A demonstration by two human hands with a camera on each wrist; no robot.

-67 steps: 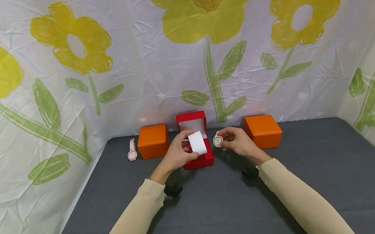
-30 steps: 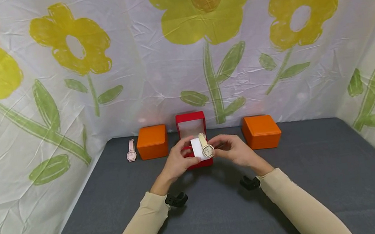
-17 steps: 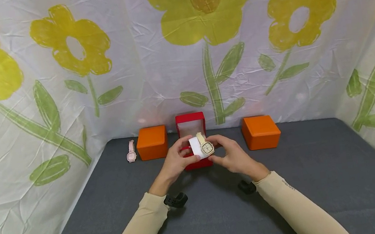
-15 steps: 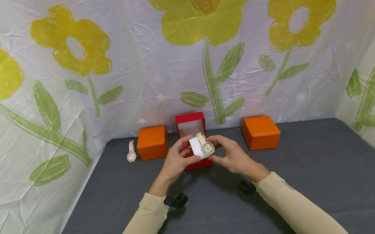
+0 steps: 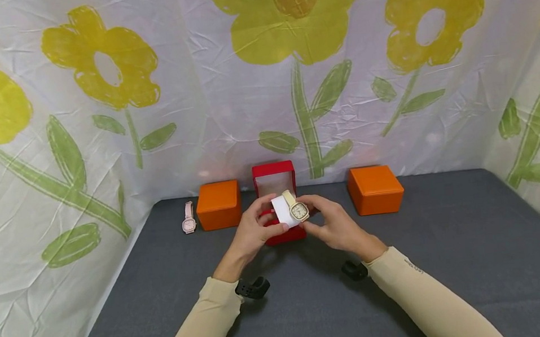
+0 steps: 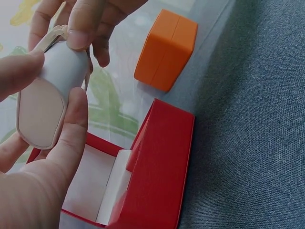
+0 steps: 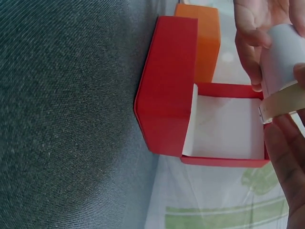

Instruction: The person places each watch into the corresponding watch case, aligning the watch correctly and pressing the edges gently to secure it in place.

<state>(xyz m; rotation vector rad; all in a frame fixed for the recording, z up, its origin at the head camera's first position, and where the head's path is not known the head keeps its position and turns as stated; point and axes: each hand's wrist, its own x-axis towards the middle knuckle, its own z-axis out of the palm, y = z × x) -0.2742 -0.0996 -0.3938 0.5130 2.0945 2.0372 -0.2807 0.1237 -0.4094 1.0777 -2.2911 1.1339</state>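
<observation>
Above a grey counter [image 5: 299, 312], a white cushion [image 5: 281, 211] is gripped by the left hand [image 5: 252, 229]; a cream watch [image 5: 298, 211] is pinched against it by the right hand [image 5: 332, 222]. Behind, an open red box [image 5: 273, 168], partly hidden, is flanked by two orange boxes [image 5: 376, 191]; a pink watch [image 5: 189, 225] is laid at far left. A flowered curtain [image 5: 221, 106] is hung behind.

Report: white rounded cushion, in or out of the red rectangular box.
Out: the left hand grips the cushion, clear of the red box.
</observation>
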